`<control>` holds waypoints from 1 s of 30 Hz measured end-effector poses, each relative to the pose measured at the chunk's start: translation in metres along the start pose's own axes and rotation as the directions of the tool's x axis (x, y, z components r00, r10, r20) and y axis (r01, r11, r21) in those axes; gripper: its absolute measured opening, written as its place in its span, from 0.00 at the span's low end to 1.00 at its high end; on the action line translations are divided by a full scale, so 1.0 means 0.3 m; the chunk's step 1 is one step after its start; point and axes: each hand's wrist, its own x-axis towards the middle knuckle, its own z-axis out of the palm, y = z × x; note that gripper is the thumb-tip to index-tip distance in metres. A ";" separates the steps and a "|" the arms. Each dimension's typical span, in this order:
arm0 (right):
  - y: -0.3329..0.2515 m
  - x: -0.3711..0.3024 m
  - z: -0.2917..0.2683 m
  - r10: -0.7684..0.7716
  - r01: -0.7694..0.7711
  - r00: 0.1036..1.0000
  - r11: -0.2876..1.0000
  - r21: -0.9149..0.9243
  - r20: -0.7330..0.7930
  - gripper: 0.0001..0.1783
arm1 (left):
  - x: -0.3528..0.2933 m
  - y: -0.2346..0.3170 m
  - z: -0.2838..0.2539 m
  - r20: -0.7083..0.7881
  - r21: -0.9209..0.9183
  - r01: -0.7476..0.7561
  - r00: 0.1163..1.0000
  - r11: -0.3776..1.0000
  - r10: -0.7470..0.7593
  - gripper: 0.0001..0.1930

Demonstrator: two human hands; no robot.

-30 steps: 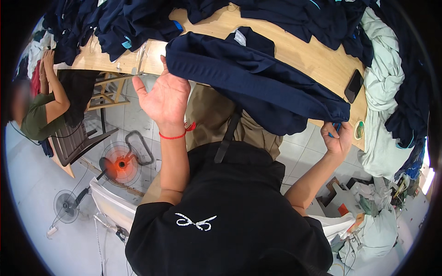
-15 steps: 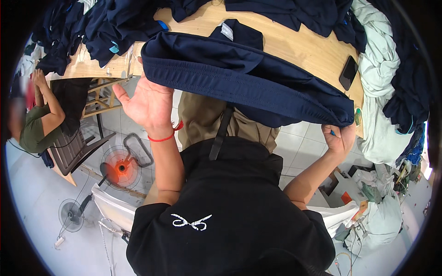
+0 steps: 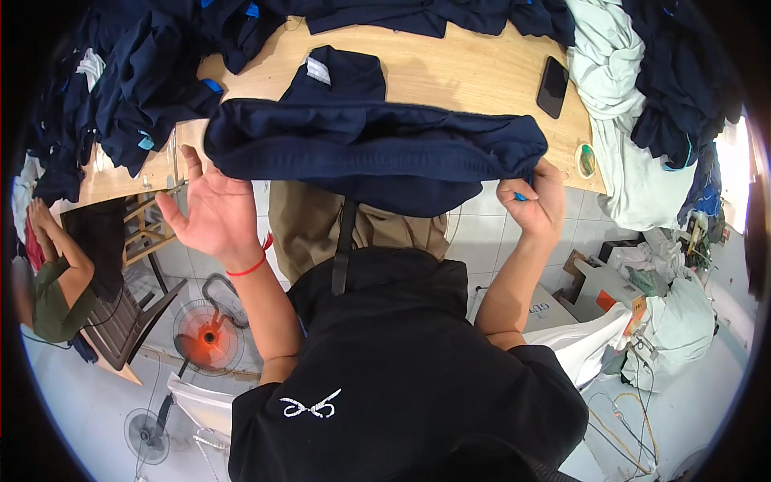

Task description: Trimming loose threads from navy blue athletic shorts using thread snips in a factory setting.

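Note:
A navy garment (image 3: 377, 157) with a stitched, elasticated waistband is stretched sideways in front of me, its near part hanging past the table's edge. My left hand (image 3: 213, 210) is palm up with thumb spread; its other fingers reach behind or into the waistband's left end, tips partly hidden. At the right end, my right hand (image 3: 536, 201) is curled, with a small blue object (image 3: 520, 197) showing between its fingers; its kind I cannot make out. Some right fingers are tucked up at the waistband. Beyond lies a navy piece with a white label (image 3: 318, 71).
Piled navy garments (image 3: 152, 88) line the table (image 3: 474, 68). A black phone (image 3: 552, 87) and pale green cloth (image 3: 606, 80) are at its right. Left are a person in a green sleeve (image 3: 64, 301), a brown chair (image 3: 128, 321) and an orange fan (image 3: 209, 337).
The whole view has shifted, so the table and phone appear further left. The garment, slanted before, is now nearly level between my hands. My left hand stays spread, the right curled.

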 end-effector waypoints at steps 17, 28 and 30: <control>0.309 0.090 0.122 -0.068 0.102 0.993 0.903 -0.417 0.094 0.07 | -0.066 -0.278 0.103 0.147 0.979 -0.125 0.980 0.158 -0.135 0.14; 0.338 0.086 0.134 -0.340 0.306 0.940 0.802 -0.513 0.029 0.05 | -0.106 -0.346 0.136 0.050 0.994 -0.002 0.901 0.111 -0.431 0.10; 0.333 0.091 0.122 -0.333 0.313 0.942 0.808 -0.498 0.052 0.06 | -0.105 -0.340 0.164 0.065 0.996 -0.031 0.903 0.087 -0.425 0.09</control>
